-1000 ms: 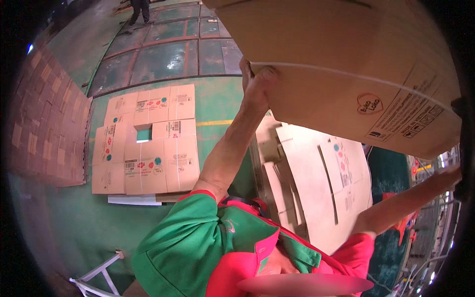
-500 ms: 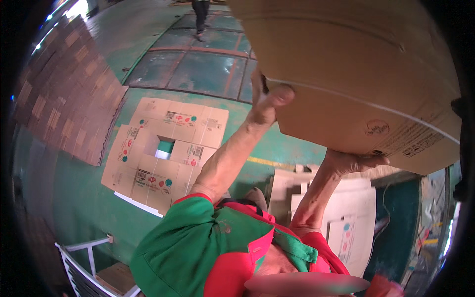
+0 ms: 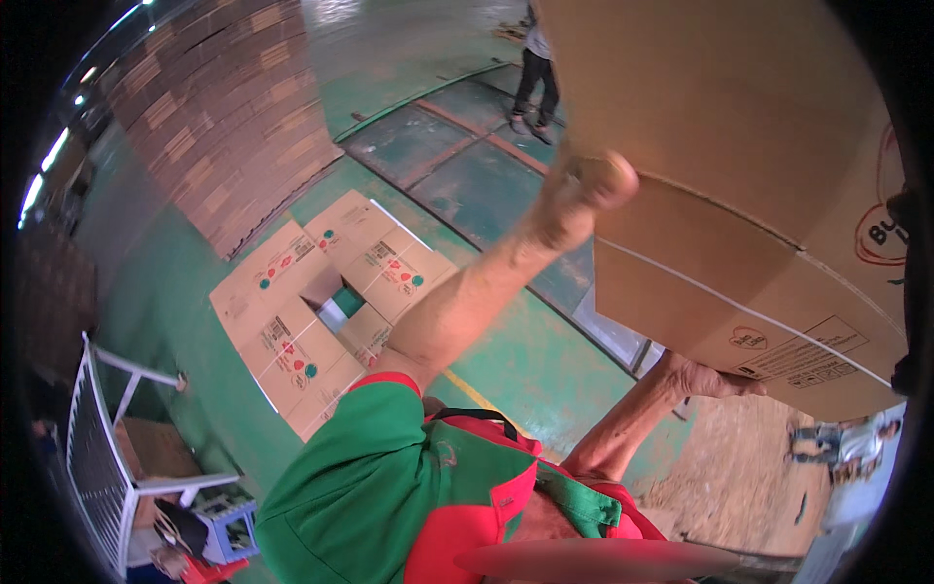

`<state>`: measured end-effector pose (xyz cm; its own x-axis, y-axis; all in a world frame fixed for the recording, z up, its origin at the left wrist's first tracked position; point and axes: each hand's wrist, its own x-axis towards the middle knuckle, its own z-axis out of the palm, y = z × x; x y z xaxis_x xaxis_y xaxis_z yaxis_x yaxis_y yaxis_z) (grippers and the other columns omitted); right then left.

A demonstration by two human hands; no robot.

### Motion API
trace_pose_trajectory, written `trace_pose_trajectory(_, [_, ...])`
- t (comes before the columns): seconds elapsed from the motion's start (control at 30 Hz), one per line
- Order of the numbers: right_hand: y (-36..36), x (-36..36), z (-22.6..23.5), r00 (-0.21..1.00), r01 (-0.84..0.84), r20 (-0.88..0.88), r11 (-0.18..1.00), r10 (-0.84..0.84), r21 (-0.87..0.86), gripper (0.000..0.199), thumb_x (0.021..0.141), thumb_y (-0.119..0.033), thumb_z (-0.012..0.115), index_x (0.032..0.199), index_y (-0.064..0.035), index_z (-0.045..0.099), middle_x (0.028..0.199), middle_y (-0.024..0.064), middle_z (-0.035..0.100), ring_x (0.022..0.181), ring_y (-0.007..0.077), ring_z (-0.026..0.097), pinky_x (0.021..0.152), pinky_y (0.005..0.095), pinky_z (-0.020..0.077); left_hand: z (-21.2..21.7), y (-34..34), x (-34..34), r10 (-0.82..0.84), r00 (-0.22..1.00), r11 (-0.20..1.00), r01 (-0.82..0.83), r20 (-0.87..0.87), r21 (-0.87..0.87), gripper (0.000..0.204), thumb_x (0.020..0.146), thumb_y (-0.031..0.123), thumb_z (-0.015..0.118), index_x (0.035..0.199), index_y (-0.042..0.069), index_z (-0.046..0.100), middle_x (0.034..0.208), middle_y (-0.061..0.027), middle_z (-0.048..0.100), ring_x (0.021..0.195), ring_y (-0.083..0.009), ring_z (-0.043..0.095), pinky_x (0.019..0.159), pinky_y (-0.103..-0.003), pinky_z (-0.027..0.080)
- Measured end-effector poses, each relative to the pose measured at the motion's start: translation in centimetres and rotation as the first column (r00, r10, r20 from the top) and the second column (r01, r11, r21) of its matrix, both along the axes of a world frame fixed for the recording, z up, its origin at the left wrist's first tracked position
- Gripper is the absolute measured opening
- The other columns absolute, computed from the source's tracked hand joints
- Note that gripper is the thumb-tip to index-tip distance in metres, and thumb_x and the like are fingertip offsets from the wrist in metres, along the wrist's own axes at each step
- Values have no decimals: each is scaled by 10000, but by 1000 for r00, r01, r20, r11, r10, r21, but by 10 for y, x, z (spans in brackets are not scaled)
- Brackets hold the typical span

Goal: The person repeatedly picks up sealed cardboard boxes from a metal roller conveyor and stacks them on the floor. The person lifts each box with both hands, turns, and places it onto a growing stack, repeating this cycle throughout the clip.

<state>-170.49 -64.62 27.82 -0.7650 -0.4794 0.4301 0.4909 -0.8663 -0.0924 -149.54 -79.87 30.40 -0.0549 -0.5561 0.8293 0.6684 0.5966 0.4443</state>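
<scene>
A large brown cardboard box (image 3: 720,263) with a thin white strap across it is held up at the right, filling the upper right of the head view. My left hand (image 3: 589,195) grips its left edge, thumb on the near face and the other fingers mostly hidden behind the edge. Lower down, my right hand (image 3: 708,378) is under the bottom edge, palm up, bearing the box from below. The far side of the box is out of sight.
Opened cardboard pieces (image 3: 282,331) lie in a square on the green floor at left. Beyond stands a tall stack of flattened cardboard (image 3: 233,117). A white metal rack (image 3: 126,487) is at lower left. People stand at the top (image 3: 537,78) and far right (image 3: 856,443).
The view has turned, moving the floor cardboard and the tall stack within it. The box remains in both hands. Loose cardboard sheets at lower right have left view; a brown board-like surface shows there.
</scene>
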Motion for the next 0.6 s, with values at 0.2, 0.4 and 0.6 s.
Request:
trace_pose_trajectory(0.2, [-116, -52, -21, 987, 52, -162, 979, -19, 198, 848, 780, -658, 689, 1450, -195, 453, 1502, 39, 430, 1351, 289, 420, 1110, 586, 354, 39, -105, 84, 353, 907, 936, -341, -232, 92, 808, 929, 553, 550, 1498, 35, 303, 1410, -158, 455, 1298, -277, 445, 1101, -422, 353])
trace_pose_trajectory(0.4, [-197, -123, -6, 914, 258, -380, 924, -139, 284, 838, 844, -683, 586, 1471, -156, 406, 1494, 81, 421, 1344, 300, 418, 1110, 558, 360, 20, -108, 165, 633, 614, 766, -586, -471, 265, 773, 969, 577, 470, 1516, 61, 292, 1465, -143, 421, 1325, -284, 425, 1114, -410, 345])
trace_pose_trajectory(0.6, [-289, -154, -4, 759, 225, -640, 874, 120, 431, 848, 856, -677, 574, 1473, -125, 390, 1488, 97, 421, 1340, 301, 421, 1107, 538, 368, -124, -87, 158, 711, 554, 699, -496, -432, 515, 750, 942, 620, 486, 1420, 44, 432, 1354, -74, 539, 1251, -252, 513, 1041, -377, 437])
